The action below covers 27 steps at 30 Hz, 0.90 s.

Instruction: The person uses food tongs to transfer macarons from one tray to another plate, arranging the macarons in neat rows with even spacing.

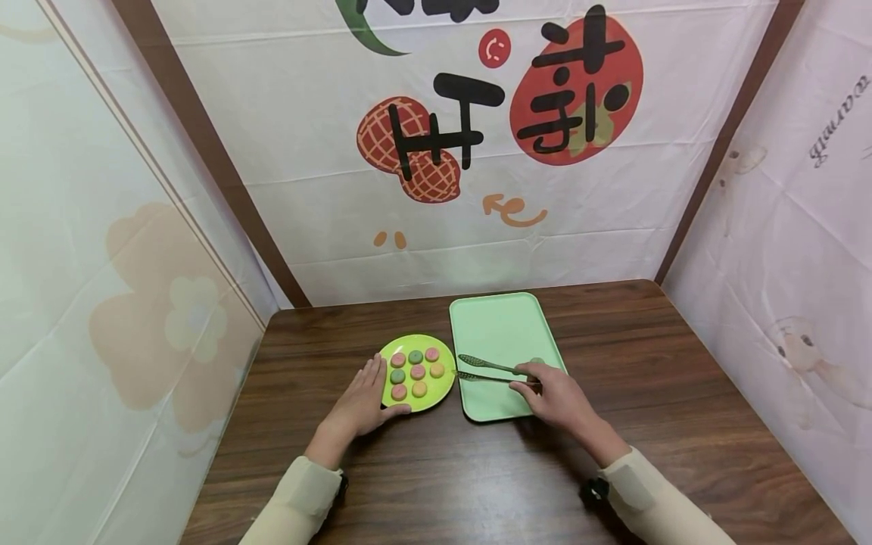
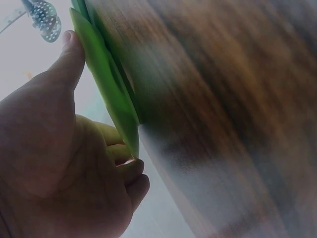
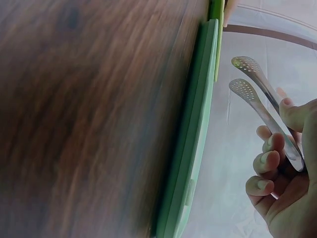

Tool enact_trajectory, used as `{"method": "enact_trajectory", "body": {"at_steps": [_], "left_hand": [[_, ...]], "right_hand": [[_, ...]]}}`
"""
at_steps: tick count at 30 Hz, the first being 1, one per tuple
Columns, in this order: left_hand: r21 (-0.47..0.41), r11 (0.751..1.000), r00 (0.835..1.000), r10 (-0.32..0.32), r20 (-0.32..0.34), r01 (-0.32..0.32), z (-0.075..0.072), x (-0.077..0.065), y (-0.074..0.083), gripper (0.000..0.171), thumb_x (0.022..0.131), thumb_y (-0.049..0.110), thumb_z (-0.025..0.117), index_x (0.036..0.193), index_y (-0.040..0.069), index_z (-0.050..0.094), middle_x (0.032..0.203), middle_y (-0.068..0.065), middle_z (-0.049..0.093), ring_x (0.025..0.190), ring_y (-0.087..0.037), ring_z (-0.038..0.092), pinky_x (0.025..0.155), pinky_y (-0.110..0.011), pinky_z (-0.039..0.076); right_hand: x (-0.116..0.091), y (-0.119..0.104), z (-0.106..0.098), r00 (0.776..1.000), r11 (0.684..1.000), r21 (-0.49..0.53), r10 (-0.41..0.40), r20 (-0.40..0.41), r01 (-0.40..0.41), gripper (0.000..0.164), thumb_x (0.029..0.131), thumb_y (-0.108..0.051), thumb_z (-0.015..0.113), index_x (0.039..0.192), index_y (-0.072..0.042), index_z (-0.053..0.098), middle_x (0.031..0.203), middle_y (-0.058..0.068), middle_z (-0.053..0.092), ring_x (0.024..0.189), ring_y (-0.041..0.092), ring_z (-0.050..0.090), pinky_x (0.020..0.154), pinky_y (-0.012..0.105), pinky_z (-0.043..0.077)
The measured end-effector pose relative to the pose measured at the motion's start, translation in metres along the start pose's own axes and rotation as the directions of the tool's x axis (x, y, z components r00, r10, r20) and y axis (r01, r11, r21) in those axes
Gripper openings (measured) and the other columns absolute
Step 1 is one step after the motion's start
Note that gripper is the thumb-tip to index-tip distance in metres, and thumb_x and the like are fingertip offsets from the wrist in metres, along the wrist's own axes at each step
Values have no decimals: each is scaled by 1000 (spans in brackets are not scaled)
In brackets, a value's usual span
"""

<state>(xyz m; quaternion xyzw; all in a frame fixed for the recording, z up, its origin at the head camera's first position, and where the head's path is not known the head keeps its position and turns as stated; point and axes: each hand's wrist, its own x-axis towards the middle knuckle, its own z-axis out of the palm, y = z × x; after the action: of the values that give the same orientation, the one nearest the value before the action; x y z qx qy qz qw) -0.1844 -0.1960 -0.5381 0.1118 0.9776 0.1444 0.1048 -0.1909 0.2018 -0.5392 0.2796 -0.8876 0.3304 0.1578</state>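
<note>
My left hand (image 1: 364, 399) rests against the left rim of a yellow-green plate (image 1: 439, 390), its fingers straight along the side and its thumb at the near edge. Several small macarons (image 1: 418, 372), pink, green and yellow-orange, lie on that plate. In my right hand (image 1: 560, 397) is a pair of metal tongs (image 3: 270, 111), held between thumb and fingers. The tongs' perforated tips are apart, with nothing between them, and point left toward the plate. Below them is a pale green tray (image 1: 497, 322), where a green macaron (image 1: 537, 362) lies partly hidden behind the right hand.
Plate and tray stand side by side on a dark wood-grain table (image 1: 436, 469). Behind the table hangs a white printed cloth (image 1: 306, 219), and more printed cloth encloses the left and right sides.
</note>
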Motion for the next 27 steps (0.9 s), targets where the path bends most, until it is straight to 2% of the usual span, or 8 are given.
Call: {"method": "enact_trajectory", "body": {"at_steps": [3, 11, 18, 27], "left_hand": [[0, 1000, 1000, 0, -1, 0, 0, 0, 0, 114, 99, 64, 69, 167, -10, 15, 176, -30, 9, 164, -45, 12, 134, -54, 17], [-2, 1000, 1000, -1, -2, 1, 0, 0, 1, 114, 99, 64, 68, 167, -10, 15, 176, -30, 9, 164, -45, 12, 134, -55, 17], [-1, 1000, 1000, 2, -5, -2, 2, 0, 0, 114, 99, 64, 68, 167, -10, 15, 176, -30, 8, 164, -45, 11, 134, -55, 17], [-2, 1000, 1000, -1, 2, 1, 3, 1, -2, 115, 99, 65, 67, 167, -10, 14, 176, -29, 7, 164, -45, 11, 134, -55, 16]], "right_hand": [[-2, 3, -3, 1000, 1000, -1, 10, 3, -10, 28, 96, -21, 84, 118, -5, 78, 98, -1, 75, 78, 8, 67, 71, 35, 62], [-7, 10, -10, 999, 999, 1, 44, -19, -44, 27, 96, -21, 84, 117, -5, 78, 98, 3, 79, 77, 11, 72, 69, 37, 63], [-12, 17, -15, 998, 998, 14, 57, -37, -56, 30, 96, -18, 84, 121, -3, 78, 113, 10, 80, 85, 18, 78, 73, 39, 65], [-15, 21, -22, 995, 995, -13, 103, -14, -104, 32, 98, -21, 82, 126, -5, 77, 105, 9, 80, 85, 17, 76, 73, 40, 64]]}}
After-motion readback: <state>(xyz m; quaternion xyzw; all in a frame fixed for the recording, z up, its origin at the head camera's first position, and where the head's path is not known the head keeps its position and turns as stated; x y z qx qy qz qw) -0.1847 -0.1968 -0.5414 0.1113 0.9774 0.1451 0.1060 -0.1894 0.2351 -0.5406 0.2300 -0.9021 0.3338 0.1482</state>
